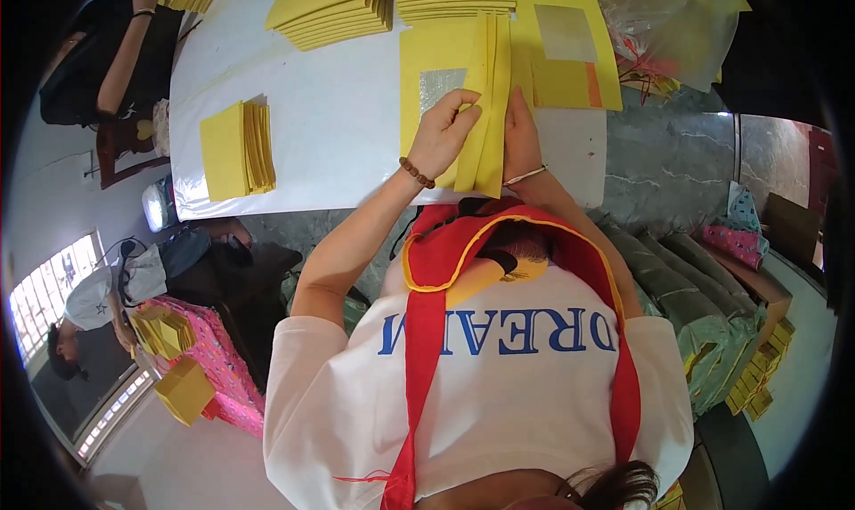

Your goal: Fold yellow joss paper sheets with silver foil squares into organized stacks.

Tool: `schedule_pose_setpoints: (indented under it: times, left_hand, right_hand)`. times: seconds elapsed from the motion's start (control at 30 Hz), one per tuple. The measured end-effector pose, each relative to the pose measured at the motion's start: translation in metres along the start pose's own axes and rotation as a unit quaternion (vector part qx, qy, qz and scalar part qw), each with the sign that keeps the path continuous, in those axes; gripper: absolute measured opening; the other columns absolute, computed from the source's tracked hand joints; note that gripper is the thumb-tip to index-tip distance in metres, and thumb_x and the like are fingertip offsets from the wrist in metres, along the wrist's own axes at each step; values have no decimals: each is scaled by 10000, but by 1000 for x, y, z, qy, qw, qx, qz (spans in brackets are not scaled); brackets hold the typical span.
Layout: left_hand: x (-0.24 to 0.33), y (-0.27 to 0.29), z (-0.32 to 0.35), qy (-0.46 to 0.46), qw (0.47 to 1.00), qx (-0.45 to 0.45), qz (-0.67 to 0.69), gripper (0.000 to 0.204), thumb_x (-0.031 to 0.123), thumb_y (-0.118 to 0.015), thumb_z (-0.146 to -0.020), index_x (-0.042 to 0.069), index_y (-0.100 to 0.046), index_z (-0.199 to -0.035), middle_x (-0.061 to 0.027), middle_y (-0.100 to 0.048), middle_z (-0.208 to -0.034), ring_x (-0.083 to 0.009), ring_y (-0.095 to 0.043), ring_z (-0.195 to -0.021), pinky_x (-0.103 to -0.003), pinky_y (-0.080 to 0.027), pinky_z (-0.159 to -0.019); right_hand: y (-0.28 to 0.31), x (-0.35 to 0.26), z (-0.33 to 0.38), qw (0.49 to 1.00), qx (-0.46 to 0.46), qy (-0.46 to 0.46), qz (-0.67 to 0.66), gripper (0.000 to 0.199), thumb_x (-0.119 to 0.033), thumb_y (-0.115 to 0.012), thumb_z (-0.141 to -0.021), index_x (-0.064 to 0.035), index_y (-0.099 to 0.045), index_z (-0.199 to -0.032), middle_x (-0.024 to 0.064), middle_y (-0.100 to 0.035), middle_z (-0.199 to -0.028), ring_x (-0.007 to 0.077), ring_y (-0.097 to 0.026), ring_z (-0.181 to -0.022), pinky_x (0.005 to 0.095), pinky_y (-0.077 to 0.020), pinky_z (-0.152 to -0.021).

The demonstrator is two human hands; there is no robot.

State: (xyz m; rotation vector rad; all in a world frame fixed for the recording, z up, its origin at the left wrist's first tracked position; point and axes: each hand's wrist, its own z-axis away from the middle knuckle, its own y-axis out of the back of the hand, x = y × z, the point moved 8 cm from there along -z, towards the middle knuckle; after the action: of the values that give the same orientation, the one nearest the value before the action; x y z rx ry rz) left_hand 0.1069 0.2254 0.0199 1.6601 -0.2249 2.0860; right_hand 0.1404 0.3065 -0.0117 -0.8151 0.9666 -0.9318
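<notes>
Close to the table's near edge, I handle a yellow paper bag (485, 109) whose long pleats are gathered into a narrow strip. My left hand (445, 134) is closed with its fingers curled, pinching the pleats from the left. Along the opposite side, my right hand (523, 145) grips the right edge, its fingers partly hidden by the paper. Under and left of the strip lies a yellow panel with a clear window (441, 87). Just right of my hands, another yellow windowed sheet (606, 54) lies flat.
Stacked yellow bags (334, 16) line the far side of the white table (312, 136), with a smaller bundle (236, 151) at left. A clear plastic sack (668, 20) stands far right. Two other people work at left. Wrapped bundles (686, 287) lie on the right.
</notes>
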Motion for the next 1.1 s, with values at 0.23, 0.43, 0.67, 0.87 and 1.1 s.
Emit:
schedule_pose_setpoints:
  times: [0.23, 0.43, 0.67, 0.87, 1.1]
  left_hand:
    - [-20, 1, -5, -14, 999, 32, 34, 216, 106, -532, -816, 40, -547, -1022, -23, -444, -699, -91, -424, -616, -258, -366, -540]
    - [14, 2, 2, -146, 987, 52, -28, 225, 45, -508, -798, 64, -589, -1007, -72, -476, -725, -157, -461, -621, -281, -382, -560]
    - [25, -4, 3, -151, 981, 44, -111, 226, 195, -635, -802, 47, -613, -971, -124, -548, -847, -244, -544, -743, -311, -431, -657]
    - [24, -7, 2, -155, 980, 19, -125, 295, 196, -672, -797, 13, -589, -1014, -91, -590, -960, -171, -547, -916, -272, -425, -797]
    - [11, -3, -3, -118, 991, 43, -35, 341, 300, -699, -758, 34, -582, -936, -121, -581, -899, -251, -568, -833, -321, -448, -718]
  right_hand:
    - [2, 5, -1, 999, 1, -22, -25, 487, -490, -376, -925, -96, -495, -1184, 55, -589, -1058, 178, -575, -940, 318, -464, -831]
    - [4, 3, -1, 1000, 23, -10, -12, 477, -488, -385, -923, -105, -491, -1186, 55, -586, -1065, 179, -573, -948, 323, -463, -836]
    - [2, 0, -1, 999, 29, 16, 24, 495, -496, -359, -930, -107, -451, -1222, 44, -554, -1087, 168, -558, -967, 313, -451, -852]
    - [0, -1, 4, 998, 53, 14, 25, 526, -500, -306, -942, -98, -408, -1265, 56, -529, -1126, 177, -528, -1015, 321, -432, -881]
    - [-15, -3, 7, 993, 57, 20, 97, 576, -526, -276, -938, -84, -382, -1290, 75, -512, -1171, 184, -510, -1061, 320, -408, -916]
